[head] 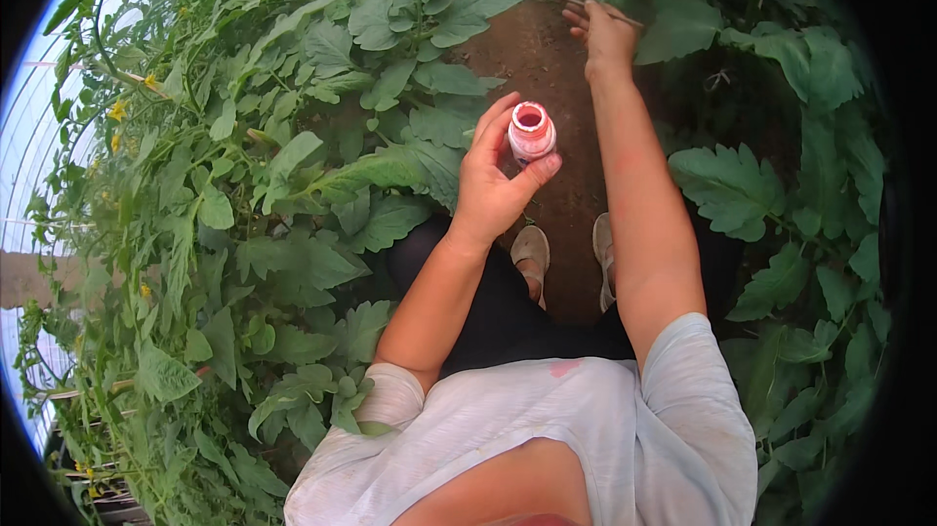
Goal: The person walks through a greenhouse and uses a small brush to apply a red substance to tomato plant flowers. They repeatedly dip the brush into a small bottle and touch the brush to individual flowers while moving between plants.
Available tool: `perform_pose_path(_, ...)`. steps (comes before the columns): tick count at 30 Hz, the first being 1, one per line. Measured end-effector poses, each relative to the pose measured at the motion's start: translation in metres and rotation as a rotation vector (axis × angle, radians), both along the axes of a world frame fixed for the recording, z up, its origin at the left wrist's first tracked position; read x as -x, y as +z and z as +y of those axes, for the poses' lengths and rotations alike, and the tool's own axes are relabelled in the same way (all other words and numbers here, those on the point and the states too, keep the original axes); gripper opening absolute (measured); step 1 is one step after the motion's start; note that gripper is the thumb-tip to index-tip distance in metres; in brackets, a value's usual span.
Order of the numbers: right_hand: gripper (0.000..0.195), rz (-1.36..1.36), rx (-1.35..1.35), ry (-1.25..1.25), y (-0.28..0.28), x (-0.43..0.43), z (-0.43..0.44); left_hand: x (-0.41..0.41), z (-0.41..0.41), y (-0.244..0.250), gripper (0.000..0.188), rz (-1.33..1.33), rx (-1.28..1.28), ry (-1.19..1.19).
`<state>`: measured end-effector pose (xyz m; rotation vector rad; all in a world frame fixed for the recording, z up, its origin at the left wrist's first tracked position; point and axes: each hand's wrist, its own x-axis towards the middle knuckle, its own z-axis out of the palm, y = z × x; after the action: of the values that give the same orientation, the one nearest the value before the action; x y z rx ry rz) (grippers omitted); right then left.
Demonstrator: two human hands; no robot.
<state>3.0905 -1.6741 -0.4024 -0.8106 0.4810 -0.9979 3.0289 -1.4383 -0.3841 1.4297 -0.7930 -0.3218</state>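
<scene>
My left hand [492,178] is wrapped around a small white plastic bottle [532,139] with an uncapped mouth. Red liquid stains its neck and shows inside. Further forward and to the right, my right hand [607,34] holds a thin stick or brush handle [578,0] between thumb and fingers. The stick points left toward a tomato leaf [483,8]; whether its tip touches the leaf I cannot tell. Just right of my right hand hangs another broad leaf [681,28].
Dense tomato plants [293,248] with yellow flowers [117,110] crowd the left side. More tomato foliage [732,182] borders the right. Between the rows runs a bare soil path [527,50], with my shoes [531,251] on it. Translucent greenhouse sheeting [29,160] lies at far left.
</scene>
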Motion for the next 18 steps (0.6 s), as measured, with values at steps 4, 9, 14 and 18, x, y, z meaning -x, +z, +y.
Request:
perform_pose_path(4,0.014,-0.063,-0.336,0.285,-0.057,-0.062,0.005,-0.008,0.008,-0.002,0.064,0.124,0.038,-0.036)
perform_pose_path(9,0.018,-0.307,-0.553,0.415,-0.095,-0.138,0.028,-0.016,0.013,-0.001,0.057,-0.057,-0.156,0.029)
perform_pose_path(14,0.027,-0.849,-0.571,0.924,-0.137,-0.213,0.067,-0.027,0.019,-0.009,0.06,0.002,-0.224,0.035)
perform_pose_path(18,0.029,-0.422,-0.48,0.918,-0.138,-0.292,0.093,-0.026,0.024,-0.012,0.058,0.0,-0.333,0.047)
